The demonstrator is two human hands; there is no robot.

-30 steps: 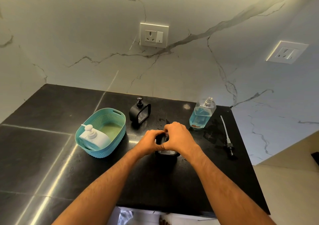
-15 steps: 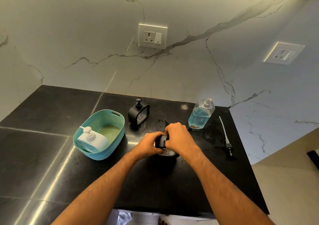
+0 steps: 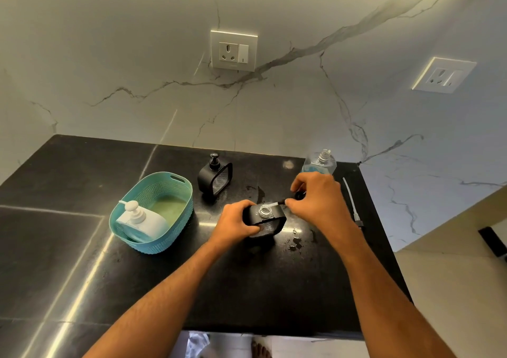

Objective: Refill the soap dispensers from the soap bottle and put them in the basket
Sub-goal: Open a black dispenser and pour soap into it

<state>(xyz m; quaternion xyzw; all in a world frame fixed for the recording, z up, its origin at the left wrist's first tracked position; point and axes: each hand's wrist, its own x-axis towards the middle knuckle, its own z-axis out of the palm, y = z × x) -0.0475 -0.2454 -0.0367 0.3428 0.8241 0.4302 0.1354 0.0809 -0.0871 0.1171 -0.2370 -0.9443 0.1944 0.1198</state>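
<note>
My left hand [image 3: 235,222] grips a black soap dispenser [image 3: 267,218] standing on the black counter [image 3: 82,275]; its threaded neck is open at the top. My right hand [image 3: 318,199] holds the black pump head [image 3: 299,194], pulled off to the right, with its tube tip still at the neck. A second black dispenser [image 3: 215,178] stands behind, pump on. A white dispenser [image 3: 140,220] lies in the teal basket [image 3: 175,237]. The clear soap bottle [image 3: 319,162] with blue liquid stands uncapped behind my right hand.
A loose pump with a long white tube [image 3: 352,202] lies near the counter's right edge. Small wet drops [image 3: 296,241] mark the counter beside the held dispenser. Marble walls with two sockets [image 3: 233,50] close the back and right.
My right hand has lifted the pump head off the held dispenser and drawn it right, baring the neck. The left hand keeps its grip on the body.
</note>
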